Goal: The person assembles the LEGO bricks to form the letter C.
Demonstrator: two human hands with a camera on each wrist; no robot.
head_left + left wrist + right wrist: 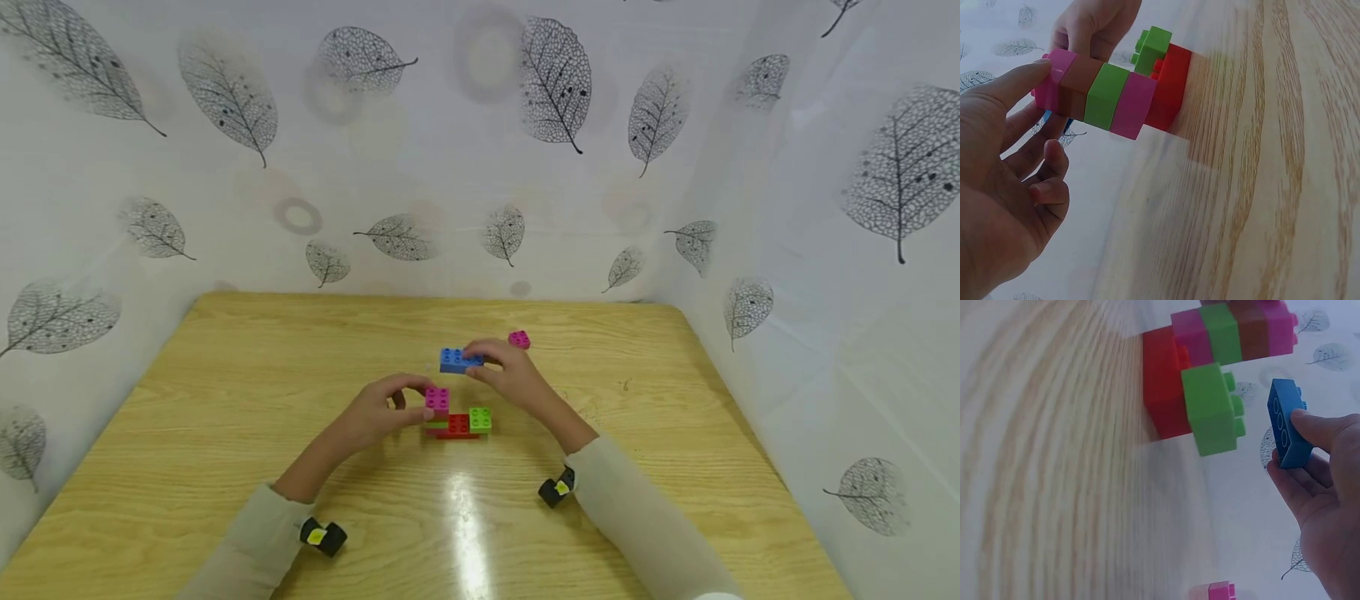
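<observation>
- Left hand [378, 414] is pinching the top pink brick [437, 398] of a 4-brick stack [1094, 94].
- Red brick [458, 426] is supporting that stack left, green brick [480, 420] right.
- Right hand [510, 375] is pinching a blue brick [453, 362] aloft.
- Small pink brick [519, 339] is lying farther right, beyond.

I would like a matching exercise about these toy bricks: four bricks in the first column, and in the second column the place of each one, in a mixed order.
Column 1
1. blue brick
2. red brick
3. brown brick
4. loose pink brick

Column 2
A. in the stack, between the top pink brick and a green brick
B. alone on the table, apart from the other bricks
C. held in the right hand
D. at the base, under the stack

Right pairs: 1-C, 2-D, 3-A, 4-B
</observation>
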